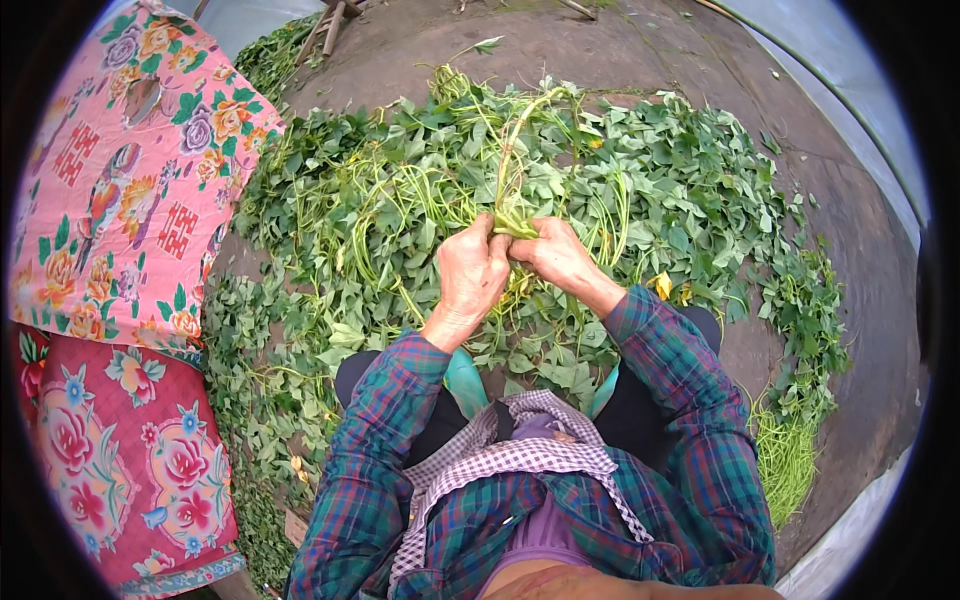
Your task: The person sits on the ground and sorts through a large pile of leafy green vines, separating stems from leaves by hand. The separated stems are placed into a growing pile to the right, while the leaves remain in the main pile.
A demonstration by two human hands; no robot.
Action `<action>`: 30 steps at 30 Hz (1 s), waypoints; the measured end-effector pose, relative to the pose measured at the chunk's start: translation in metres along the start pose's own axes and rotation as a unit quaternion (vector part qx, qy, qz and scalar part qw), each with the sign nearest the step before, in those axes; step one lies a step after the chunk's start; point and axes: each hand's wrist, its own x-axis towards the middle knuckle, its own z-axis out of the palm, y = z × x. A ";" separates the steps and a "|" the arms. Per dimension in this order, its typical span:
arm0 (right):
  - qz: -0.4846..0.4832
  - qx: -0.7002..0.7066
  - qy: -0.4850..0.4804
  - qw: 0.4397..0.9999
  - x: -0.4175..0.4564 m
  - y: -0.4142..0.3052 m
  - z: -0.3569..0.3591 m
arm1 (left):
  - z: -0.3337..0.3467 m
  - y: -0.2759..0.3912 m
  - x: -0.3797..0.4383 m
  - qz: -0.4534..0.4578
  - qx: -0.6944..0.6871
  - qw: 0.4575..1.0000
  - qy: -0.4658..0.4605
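Observation:
My left hand (pixel 474 271) and my right hand (pixel 559 251) meet in front of me, fingertips nearly touching. Both pinch the near end of a green leafy vine stem (pixel 508 161), which runs away from me over the heap. Around and beneath it spreads a wide layer of green leaves on long thin stalks (pixel 420 187), with a few yellow leaves (pixel 663 285) among them. The fingers cover part of the pinched end.
At the left hang or lie a pink flowered cloth (pixel 105 210) and a red flowered cloth (pixel 142 465). Bundled green stalks (pixel 784 457) lie at the right. A wooden stool or frame (pixel 330 30) stands at the back on the dark ground (pixel 862 322).

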 end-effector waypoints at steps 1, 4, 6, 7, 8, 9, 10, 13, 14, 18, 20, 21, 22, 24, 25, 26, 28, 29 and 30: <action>0.035 0.074 -0.019 0.996 0.000 -0.002 -0.002 | 0.000 -0.004 0.003 -0.047 -0.028 0.998 -0.013; 0.041 0.170 -0.044 0.984 -0.002 -0.009 -0.008 | -0.006 0.000 0.014 -0.132 -0.159 0.978 -0.039; 0.034 0.218 -0.077 0.972 -0.003 -0.015 -0.013 | -0.011 -0.001 0.020 -0.189 -0.280 0.940 -0.057; 0.033 0.246 -0.109 0.963 -0.005 -0.018 -0.019 | -0.014 -0.001 0.024 -0.216 -0.338 0.914 -0.065; 0.025 0.281 -0.148 0.948 -0.007 -0.023 -0.026 | -0.018 -0.001 0.028 -0.230 -0.359 0.903 -0.053; 0.015 0.309 -0.182 0.933 -0.010 -0.026 -0.033 | -0.023 -0.002 0.032 -0.244 -0.380 0.891 -0.042; -0.017 0.307 -0.199 0.930 -0.014 -0.029 -0.038 | -0.028 -0.011 0.036 -0.255 -0.392 0.883 -0.032; -0.085 0.287 -0.135 0.944 -0.012 -0.028 -0.043 | -0.041 -0.023 0.041 -0.252 -0.450 0.853 -0.081; -0.037 0.259 -0.044 0.964 -0.011 -0.025 -0.041 | -0.040 -0.019 0.040 -0.249 -0.447 0.853 -0.099; -0.022 0.229 -0.066 0.971 0.002 -0.006 -0.025 | -0.037 -0.014 0.036 -0.244 -0.429 0.851 -0.183; -0.019 0.272 -0.116 0.955 0.000 -0.003 -0.011 | -0.036 -0.012 0.035 -0.245 -0.388 0.865 -0.204; -0.020 0.299 -0.130 0.945 -0.002 -0.007 -0.005 | -0.036 -0.012 0.034 -0.235 -0.390 0.867 -0.204; -0.010 0.318 -0.128 0.940 0.000 -0.002 -0.003 | -0.036 -0.012 0.034 -0.225 -0.392 0.869 -0.203; -0.005 0.295 -0.111 0.949 -0.001 -0.005 -0.004 | -0.043 -0.002 0.034 -0.216 -0.331 0.894 -0.213; -0.004 0.283 -0.103 0.954 -0.002 -0.006 -0.004 | -0.040 -0.006 0.034 -0.207 -0.355 0.886 -0.216; 0.002 0.273 -0.090 0.958 0.000 -0.002 -0.002 | -0.035 -0.012 0.032 -0.197 -0.380 0.877 -0.219; 0.010 0.283 -0.106 0.953 -0.002 -0.006 0.002 | -0.031 -0.018 0.031 -0.185 -0.436 0.855 -0.210; 0.014 0.288 -0.115 0.951 -0.003 -0.009 0.002 | -0.032 -0.021 0.031 -0.182 -0.450 0.849 -0.209; 0.010 0.315 -0.132 0.940 -0.005 -0.014 -0.001 | -0.032 -0.022 0.033 -0.179 -0.466 0.841 -0.209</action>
